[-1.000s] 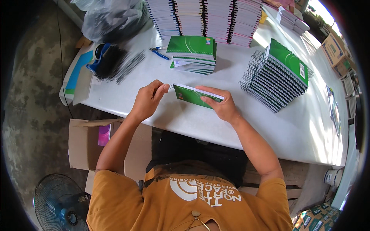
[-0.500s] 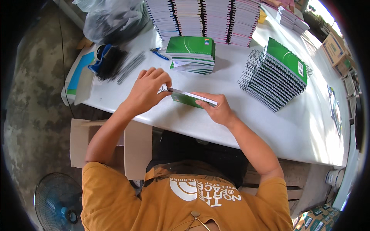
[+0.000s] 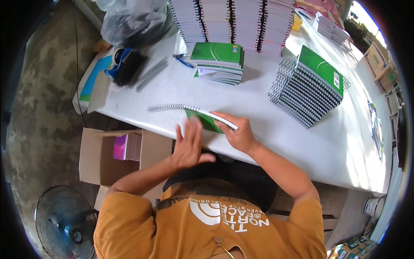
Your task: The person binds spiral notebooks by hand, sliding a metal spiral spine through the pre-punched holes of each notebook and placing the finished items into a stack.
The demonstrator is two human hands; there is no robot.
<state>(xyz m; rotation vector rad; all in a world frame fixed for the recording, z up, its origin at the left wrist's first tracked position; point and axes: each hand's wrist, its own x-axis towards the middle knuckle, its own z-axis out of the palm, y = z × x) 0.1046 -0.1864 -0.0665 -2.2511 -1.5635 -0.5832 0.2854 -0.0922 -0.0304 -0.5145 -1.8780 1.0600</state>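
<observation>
My right hand grips the right end of a small green notebook, held spine up near the table's front edge, its white page edge slightly curved. A wire spiral coil is threaded partly into the notebook's spine, and its loose length sticks out to the left. Just below the coil, my left hand is spread in front of the green cover, fingers apart and somewhat blurred, holding nothing. Whether it brushes the cover, I cannot tell. Beyond my hands sits a pile of green notebooks without coils.
On the right stands a stack of coiled green notebooks. Tall rows of bound books line the back, beside grey plastic bags. Loose coils, blue-handled pliers and a tape dispenser lie left. Below is an open carton.
My left hand has let go of the coil and moved down toward me, its fingers opening. The coil's free length now shows fully. My right hand still holds the notebook, slightly lower.
</observation>
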